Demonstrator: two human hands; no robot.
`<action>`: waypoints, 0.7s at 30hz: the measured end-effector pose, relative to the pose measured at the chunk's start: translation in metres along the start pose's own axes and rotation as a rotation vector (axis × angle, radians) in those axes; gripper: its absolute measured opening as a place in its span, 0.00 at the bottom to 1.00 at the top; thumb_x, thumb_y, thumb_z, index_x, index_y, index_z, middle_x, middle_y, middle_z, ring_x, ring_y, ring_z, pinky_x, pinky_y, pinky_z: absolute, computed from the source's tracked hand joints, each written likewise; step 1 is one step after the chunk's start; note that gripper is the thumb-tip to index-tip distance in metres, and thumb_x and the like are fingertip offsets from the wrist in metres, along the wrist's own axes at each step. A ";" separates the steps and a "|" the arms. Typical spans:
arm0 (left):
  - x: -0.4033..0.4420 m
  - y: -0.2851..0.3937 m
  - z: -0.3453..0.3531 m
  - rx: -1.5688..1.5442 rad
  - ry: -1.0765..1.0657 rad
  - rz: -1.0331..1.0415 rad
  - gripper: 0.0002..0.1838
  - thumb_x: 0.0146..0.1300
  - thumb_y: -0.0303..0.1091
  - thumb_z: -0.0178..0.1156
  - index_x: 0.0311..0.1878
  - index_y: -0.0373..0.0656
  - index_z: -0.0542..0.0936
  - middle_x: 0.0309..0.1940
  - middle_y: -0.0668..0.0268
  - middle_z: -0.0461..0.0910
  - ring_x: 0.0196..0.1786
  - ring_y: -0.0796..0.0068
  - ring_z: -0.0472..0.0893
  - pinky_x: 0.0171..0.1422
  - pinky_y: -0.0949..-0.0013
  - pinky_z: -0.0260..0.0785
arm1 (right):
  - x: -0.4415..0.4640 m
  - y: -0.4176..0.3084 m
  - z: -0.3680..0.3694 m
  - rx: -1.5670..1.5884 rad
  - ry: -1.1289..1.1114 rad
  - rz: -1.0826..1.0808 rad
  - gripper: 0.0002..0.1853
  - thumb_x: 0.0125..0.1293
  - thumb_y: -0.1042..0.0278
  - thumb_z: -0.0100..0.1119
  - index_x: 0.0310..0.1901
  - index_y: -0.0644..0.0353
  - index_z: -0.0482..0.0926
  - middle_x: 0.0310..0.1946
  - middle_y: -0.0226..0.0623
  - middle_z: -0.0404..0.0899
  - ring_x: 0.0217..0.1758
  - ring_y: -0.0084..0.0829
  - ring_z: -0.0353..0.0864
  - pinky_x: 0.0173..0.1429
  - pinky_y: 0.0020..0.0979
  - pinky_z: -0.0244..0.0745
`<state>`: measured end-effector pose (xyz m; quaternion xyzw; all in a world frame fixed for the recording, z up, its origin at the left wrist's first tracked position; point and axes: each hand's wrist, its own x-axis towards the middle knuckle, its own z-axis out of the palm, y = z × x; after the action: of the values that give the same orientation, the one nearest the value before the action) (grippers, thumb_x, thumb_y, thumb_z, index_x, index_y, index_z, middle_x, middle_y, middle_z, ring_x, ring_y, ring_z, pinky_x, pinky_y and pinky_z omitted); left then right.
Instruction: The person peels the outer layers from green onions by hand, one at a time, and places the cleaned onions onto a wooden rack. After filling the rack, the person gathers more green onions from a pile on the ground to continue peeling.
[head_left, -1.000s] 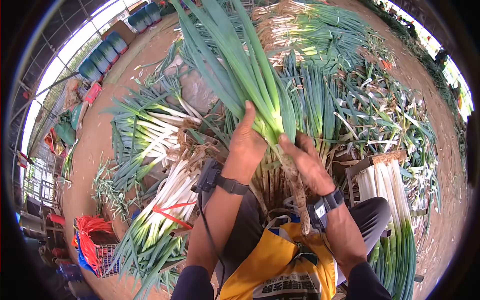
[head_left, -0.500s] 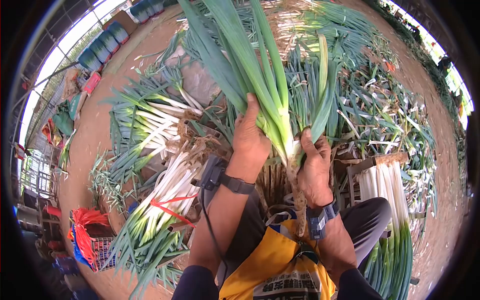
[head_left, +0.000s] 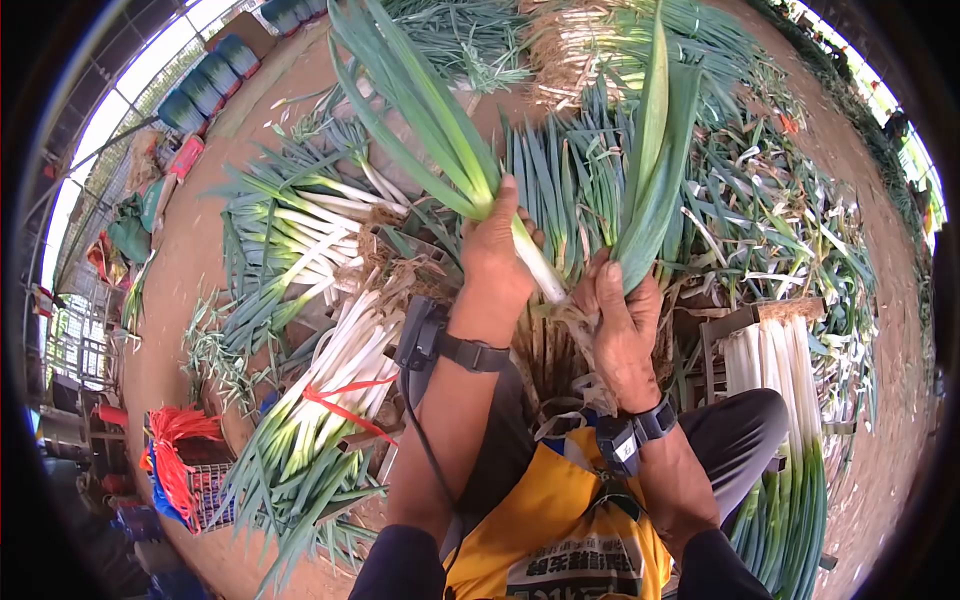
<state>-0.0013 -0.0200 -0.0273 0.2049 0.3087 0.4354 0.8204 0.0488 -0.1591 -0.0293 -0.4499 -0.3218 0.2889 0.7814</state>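
The left hand [head_left: 497,250] was closed around the pale stem of a leek [head_left: 536,262], its thumb lying up along the stalk and its fingers wrapped behind; the right hand [head_left: 625,335] was nearly shut too, thumb and fingers pinching the base of some broad outer leaves [head_left: 662,175], which stood apart from the leek's own green top; the leek slanted between the hands, its lower end reaching the right fingers, above the lap and a yellow apron [head_left: 545,510]; upright leeks [head_left: 570,195] stood just beyond the hands; to the left lay a bundle of white-stemmed leeks [head_left: 335,385] crossed by a red tie [head_left: 345,408]; to the right, trimmed-looking leeks [head_left: 775,370] lay in a rack [head_left: 728,327], near a heap of loose leaves [head_left: 770,220].
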 end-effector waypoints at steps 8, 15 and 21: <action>0.005 0.028 -0.009 0.066 0.006 0.268 0.11 0.65 0.37 0.69 0.39 0.47 0.75 0.21 0.72 0.69 0.20 0.76 0.70 0.23 0.70 0.65 | -0.076 0.013 -0.054 -0.685 -0.260 0.049 0.20 0.71 0.58 0.59 0.50 0.70 0.77 0.27 0.50 0.79 0.30 0.50 0.80 0.36 0.39 0.73; 0.006 0.040 -0.002 0.066 0.054 0.394 0.14 0.65 0.38 0.69 0.42 0.44 0.74 0.26 0.67 0.73 0.25 0.74 0.71 0.27 0.69 0.65 | -0.107 0.056 -0.101 -1.002 -0.354 0.164 0.15 0.68 0.60 0.60 0.46 0.65 0.80 0.27 0.51 0.80 0.30 0.51 0.82 0.36 0.42 0.75; 0.014 0.069 -0.020 0.062 -0.083 0.485 0.13 0.66 0.38 0.68 0.43 0.44 0.74 0.30 0.65 0.73 0.29 0.73 0.70 0.32 0.68 0.65 | -0.155 0.142 -0.189 -1.489 -0.481 0.542 0.15 0.59 0.58 0.60 0.36 0.63 0.83 0.32 0.52 0.84 0.38 0.53 0.85 0.44 0.50 0.79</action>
<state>-0.0491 0.0298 -0.0047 0.3159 0.2298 0.6012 0.6971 0.0726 -0.3106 -0.2669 -0.8376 -0.4677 0.2669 0.0919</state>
